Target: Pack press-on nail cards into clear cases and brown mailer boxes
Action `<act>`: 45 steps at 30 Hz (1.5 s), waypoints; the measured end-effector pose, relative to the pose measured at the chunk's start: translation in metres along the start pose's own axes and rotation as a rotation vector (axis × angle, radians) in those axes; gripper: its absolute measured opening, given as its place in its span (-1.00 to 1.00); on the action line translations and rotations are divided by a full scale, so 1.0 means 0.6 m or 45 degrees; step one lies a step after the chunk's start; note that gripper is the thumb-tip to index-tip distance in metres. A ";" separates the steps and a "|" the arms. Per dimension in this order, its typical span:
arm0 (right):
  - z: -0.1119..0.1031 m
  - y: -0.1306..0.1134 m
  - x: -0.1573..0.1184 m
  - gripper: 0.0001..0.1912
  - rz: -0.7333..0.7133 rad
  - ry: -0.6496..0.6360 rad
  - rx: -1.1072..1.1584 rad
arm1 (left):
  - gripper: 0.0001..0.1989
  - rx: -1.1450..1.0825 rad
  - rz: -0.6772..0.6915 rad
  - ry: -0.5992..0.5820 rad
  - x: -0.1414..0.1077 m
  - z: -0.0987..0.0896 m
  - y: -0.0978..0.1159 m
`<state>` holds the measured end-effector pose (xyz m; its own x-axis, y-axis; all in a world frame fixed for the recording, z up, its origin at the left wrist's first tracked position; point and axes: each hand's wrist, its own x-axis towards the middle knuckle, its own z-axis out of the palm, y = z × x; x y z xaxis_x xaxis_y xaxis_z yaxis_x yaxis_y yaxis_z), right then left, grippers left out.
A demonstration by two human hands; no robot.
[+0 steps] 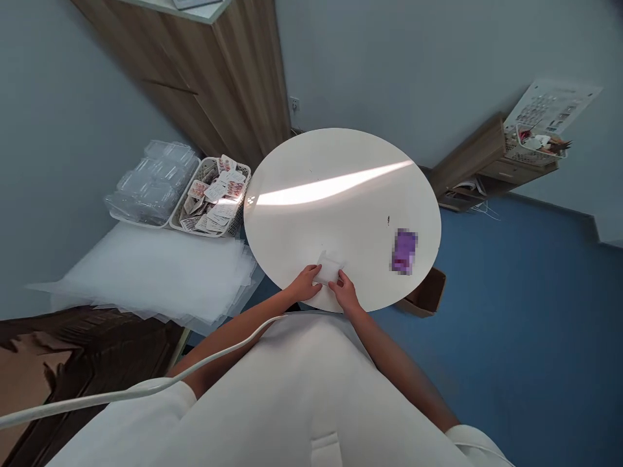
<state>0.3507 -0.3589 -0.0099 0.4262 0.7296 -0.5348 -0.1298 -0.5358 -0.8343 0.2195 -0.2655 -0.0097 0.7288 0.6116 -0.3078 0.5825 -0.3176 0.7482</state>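
Note:
A small white, partly see-through packet (329, 268) lies at the near edge of the round white table (341, 227). My left hand (307, 283) grips its left side between thumb and fingers. On the right side, my right hand (344, 290) pinches its edge in the same way. What the packet contains cannot be made out. To the right on the tabletop is a purple, pixelated item (403, 251), apart from both hands.
Left of the table stand a white basket of printed cards (247, 175), clear plastic boxes (158, 175) and stacked translucent sheets (160, 269). An open brown box (426, 293) is below the table's right edge. A white cable (195, 370) crosses my left arm.

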 end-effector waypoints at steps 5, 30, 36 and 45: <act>0.070 -0.043 0.023 -0.37 -0.027 -0.066 0.009 | -0.37 -0.050 -0.044 0.143 0.002 -0.057 -0.053; 0.324 -0.128 0.136 -0.24 -0.131 -0.221 -0.089 | -0.33 -0.277 -0.301 0.447 -0.004 -0.248 -0.248; 0.323 -0.126 0.135 -0.20 -0.131 -0.223 -0.069 | -0.32 -0.231 -0.308 0.470 -0.005 -0.246 -0.249; 0.277 -0.119 0.097 -0.22 -0.118 -0.231 -0.071 | -0.30 -0.428 -0.418 0.568 -0.039 -0.229 -0.223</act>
<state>0.2362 -0.2076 -0.0039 0.2649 0.8389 -0.4755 -0.0452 -0.4818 -0.8751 0.0749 -0.1378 -0.0218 0.2703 0.9036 -0.3322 0.5523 0.1371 0.8223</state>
